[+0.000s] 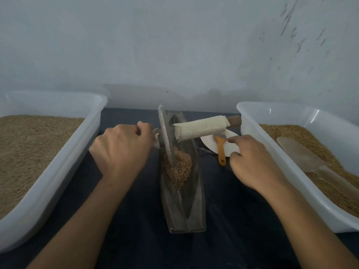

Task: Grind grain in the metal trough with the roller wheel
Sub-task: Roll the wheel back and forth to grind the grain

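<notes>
Left hand (121,152) apparently grips the hidden wheel (166,136) handle; right hand (252,162) loosely curled, empty

Left hand (121,150): back up, fingers curled in a fist round the left handle end | Left forearm: bare, enters from lower left, angled up and right | Right hand (252,162): back up, fingers loosely curled, holding nothing visible, forefinger and thumb tips extended left | Right forearm: bare, enters from lower right
</notes>
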Demonstrator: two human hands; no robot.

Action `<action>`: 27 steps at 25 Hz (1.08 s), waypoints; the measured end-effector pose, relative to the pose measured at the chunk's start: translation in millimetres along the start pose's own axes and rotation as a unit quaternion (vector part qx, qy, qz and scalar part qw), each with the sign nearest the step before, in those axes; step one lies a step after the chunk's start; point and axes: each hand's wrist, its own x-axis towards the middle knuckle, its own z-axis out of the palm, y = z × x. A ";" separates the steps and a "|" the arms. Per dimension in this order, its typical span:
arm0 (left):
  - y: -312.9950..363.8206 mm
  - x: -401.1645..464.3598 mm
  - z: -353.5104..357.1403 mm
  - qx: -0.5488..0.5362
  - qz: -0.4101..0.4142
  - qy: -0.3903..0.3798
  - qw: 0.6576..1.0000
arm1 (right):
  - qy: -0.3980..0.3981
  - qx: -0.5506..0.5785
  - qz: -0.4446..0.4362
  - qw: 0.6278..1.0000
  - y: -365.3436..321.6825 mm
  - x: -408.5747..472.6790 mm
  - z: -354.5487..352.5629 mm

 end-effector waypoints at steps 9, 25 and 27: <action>12.4 -0.5 -0.7 0.029 0.071 -0.022 0.997 | 0.165 -0.066 -0.226 0.958 -39.0 24.6 -15.5; -9.9 -31.0 -14.5 0.050 0.287 -0.016 0.956 | 0.198 -0.097 -0.217 0.951 -28.9 -20.8 32.2; -8.3 -31.5 -16.9 0.080 0.304 -0.003 0.949 | 0.220 -0.094 -0.229 0.944 -22.9 -28.4 34.0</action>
